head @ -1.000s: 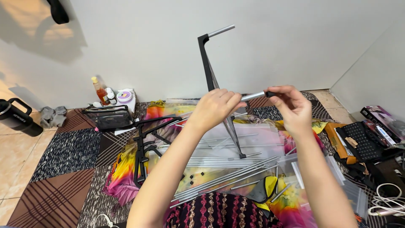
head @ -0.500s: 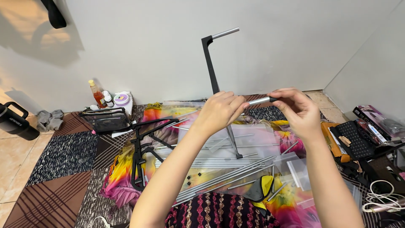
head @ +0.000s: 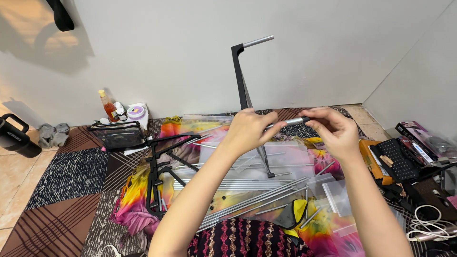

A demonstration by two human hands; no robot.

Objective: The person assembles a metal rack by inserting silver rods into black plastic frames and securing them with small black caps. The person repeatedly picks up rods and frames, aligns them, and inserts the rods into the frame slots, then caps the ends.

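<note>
A short silver metal rod with a dark end cap is held level in front of the chest, above the floor, by both hands. The left hand is closed around its left end, the fingers curled over it; the right hand pinches the dark right end between thumb and fingertips. Behind the hands a black upright frame piece with a silver stub at its top is seen standing on the floor. Below, long silver rods are laid on clear plastic bags over a bright multicoloured cloth. A black frame assembly lies to the left on the cloth. Against the wall, a sauce bottle and a black wire basket are seen. A black mug stands far left on the tiles.
</note>
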